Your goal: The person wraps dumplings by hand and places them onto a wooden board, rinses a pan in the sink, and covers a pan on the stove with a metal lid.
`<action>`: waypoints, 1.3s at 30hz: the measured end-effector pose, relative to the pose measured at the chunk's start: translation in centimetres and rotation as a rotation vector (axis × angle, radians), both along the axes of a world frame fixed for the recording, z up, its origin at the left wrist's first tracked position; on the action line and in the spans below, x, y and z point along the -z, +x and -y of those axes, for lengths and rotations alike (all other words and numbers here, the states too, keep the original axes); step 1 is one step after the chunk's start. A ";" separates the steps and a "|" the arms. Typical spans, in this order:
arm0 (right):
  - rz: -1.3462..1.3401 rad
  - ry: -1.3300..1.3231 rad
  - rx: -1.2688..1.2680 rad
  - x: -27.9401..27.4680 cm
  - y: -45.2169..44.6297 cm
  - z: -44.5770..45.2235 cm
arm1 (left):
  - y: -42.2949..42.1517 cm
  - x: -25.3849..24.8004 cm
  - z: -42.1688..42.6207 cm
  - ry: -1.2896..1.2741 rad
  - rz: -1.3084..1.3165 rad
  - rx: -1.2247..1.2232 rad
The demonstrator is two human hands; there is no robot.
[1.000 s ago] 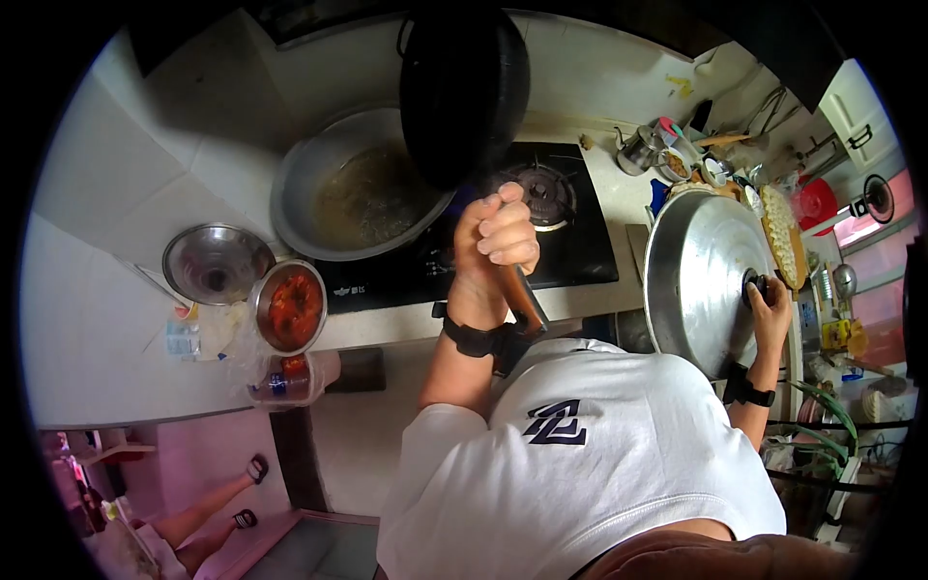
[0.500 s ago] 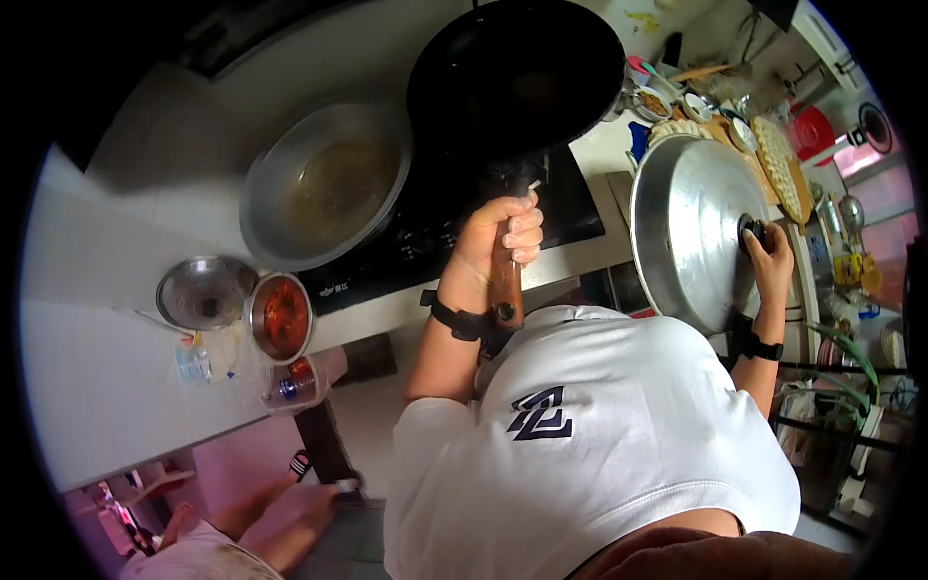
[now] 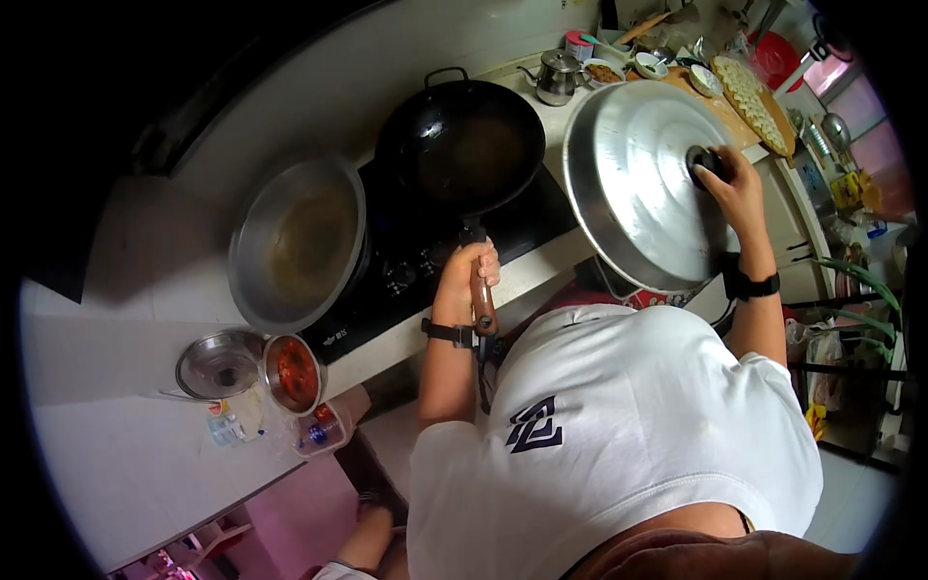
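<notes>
My left hand (image 3: 471, 274) is closed around the brown wooden handle (image 3: 484, 307) of a black wok (image 3: 462, 145). The wok sits over the black cooktop (image 3: 387, 280), and its inside looks dark and wet. With my right hand (image 3: 737, 188) I grip the black knob of a large domed silver lid (image 3: 638, 184). The lid is tilted at the right of the cooktop, in front of the counter. Left of the wok, a big metal basin (image 3: 309, 242) contains cloudy brownish liquid.
A bowl of red sauce (image 3: 296, 375) and a metal bowl (image 3: 218, 365) stand at the left. Behind the lid are a steel teapot (image 3: 558, 77), small bowls and a board of dumplings (image 3: 752, 104). Another person's leg (image 3: 367, 536) shows at lower left.
The wok appears lower and farther from the camera, down over the cooktop. My right hand has moved the lid a little left and upward in view. The other person's leg has shifted.
</notes>
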State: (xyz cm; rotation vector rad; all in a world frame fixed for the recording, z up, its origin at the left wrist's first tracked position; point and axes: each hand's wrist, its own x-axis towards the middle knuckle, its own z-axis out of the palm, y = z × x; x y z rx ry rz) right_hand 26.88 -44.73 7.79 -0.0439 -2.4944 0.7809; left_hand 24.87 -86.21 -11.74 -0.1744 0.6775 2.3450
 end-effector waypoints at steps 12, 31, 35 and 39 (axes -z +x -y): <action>0.131 0.015 -0.352 2.4 -10.6 12.0 | -0.6 2.3 -0.3 -0.003 0.014 0.023; 0.206 -0.191 -0.388 14.2 -21.2 11.7 | 0.8 -0.5 0.0 -0.158 0.088 -0.082; 0.263 -0.212 -0.351 14.2 -20.9 11.8 | 1.3 0.2 0.4 -0.172 0.046 -0.010; 0.297 -0.265 -0.327 14.9 -20.5 11.8 | 1.3 0.2 0.7 -0.234 -0.001 0.037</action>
